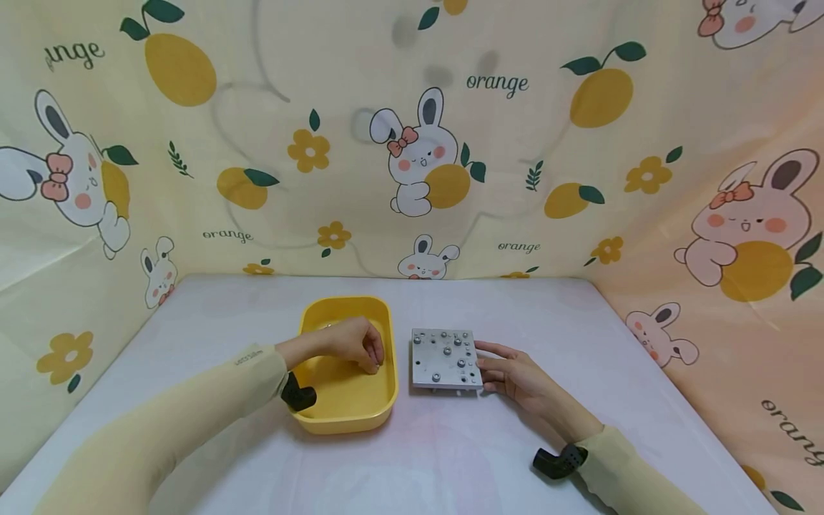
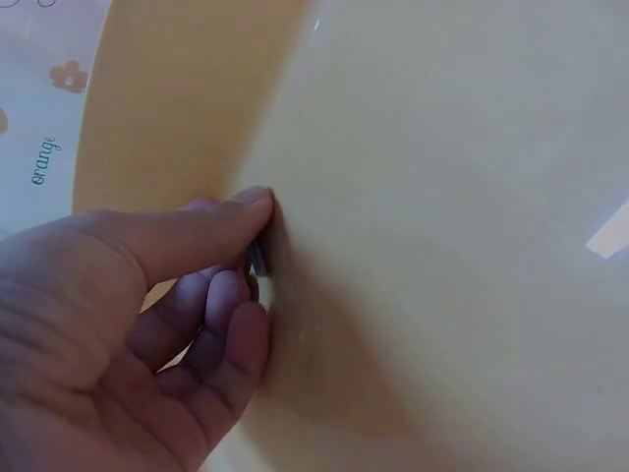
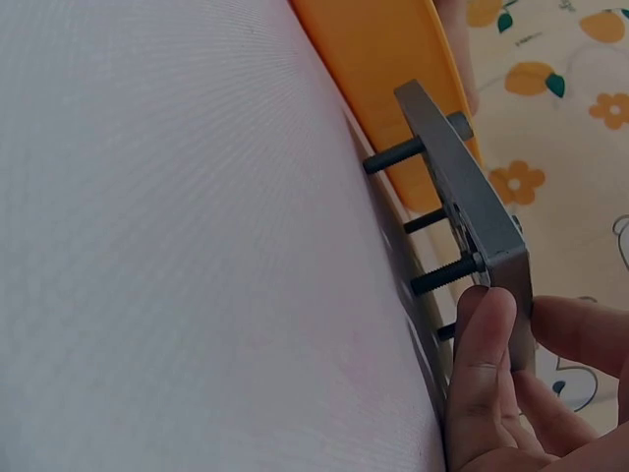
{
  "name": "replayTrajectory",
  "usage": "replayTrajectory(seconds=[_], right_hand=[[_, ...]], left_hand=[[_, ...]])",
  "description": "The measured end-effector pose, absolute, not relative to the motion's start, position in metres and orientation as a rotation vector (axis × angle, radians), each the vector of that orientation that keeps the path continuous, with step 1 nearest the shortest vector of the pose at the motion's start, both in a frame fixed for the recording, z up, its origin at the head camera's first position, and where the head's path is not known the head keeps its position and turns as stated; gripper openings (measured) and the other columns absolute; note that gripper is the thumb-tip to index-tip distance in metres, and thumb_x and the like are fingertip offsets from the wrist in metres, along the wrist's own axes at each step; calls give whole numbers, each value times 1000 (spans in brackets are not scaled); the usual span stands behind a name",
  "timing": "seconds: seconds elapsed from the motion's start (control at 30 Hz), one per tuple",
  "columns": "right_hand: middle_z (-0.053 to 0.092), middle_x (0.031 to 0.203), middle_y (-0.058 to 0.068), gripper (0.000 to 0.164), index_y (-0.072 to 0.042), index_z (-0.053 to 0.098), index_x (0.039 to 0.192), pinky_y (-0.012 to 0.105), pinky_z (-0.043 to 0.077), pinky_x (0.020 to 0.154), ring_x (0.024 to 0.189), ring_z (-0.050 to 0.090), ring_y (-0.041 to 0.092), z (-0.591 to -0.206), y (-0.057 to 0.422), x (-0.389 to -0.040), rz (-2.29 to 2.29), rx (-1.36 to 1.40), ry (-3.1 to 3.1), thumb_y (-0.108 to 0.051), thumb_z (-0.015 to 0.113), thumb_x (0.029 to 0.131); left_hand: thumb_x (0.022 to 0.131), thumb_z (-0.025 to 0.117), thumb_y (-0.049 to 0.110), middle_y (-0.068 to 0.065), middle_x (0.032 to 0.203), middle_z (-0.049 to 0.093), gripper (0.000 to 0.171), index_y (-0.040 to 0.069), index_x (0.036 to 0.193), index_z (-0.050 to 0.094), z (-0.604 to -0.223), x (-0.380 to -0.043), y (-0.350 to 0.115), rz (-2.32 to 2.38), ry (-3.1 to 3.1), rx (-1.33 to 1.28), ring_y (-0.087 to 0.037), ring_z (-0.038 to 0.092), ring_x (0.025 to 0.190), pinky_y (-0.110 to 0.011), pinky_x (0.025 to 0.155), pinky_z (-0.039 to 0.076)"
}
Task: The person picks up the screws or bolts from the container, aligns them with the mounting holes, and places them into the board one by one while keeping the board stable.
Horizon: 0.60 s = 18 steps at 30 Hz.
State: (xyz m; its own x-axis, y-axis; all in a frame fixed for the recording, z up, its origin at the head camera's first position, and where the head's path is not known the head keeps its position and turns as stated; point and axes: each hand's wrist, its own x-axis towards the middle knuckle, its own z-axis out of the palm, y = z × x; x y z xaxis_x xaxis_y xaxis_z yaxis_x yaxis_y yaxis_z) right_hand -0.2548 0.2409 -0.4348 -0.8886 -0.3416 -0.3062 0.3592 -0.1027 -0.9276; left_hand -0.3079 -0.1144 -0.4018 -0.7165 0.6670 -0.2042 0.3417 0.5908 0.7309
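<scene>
My left hand [image 1: 350, 342] reaches down into a yellow plastic tray [image 1: 350, 427], near its right wall. Between thumb and fingers it pinches a small dark metal piece [image 2: 258, 258], mostly hidden, so its exact kind does not show. To the right of the tray is a square grey metal plate [image 1: 427, 365] with holes and several socket-head screws [image 1: 447, 351] in it. Screw shanks [image 3: 447, 273] stick out below the plate, as the right wrist view shows. My right hand [image 1: 524, 379] grips the plate's right edge, thumb and fingers on its side and underside.
A white cloth [image 1: 463, 458] covers the table. Behind and at both sides hangs a curtain [image 1: 360, 236] printed with rabbits and oranges. Wrist cameras [image 1: 558, 462] sit on both wrists. Part of the tray's floor is hidden by my left arm.
</scene>
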Motion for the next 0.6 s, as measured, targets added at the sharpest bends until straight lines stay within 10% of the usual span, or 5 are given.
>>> replayTrajectory(seconds=[0.6], right_hand=[[66,120,16,64,-5,37,151,26,55,68,89,69,21,-437,242,-255,-2039,17,1714,-7,66,94]], left_hand=[[79,81,2,-2,79,68,16,2,92,72,-404,-307,-111,933,2305,876,-12,61,71,-25,69,53]])
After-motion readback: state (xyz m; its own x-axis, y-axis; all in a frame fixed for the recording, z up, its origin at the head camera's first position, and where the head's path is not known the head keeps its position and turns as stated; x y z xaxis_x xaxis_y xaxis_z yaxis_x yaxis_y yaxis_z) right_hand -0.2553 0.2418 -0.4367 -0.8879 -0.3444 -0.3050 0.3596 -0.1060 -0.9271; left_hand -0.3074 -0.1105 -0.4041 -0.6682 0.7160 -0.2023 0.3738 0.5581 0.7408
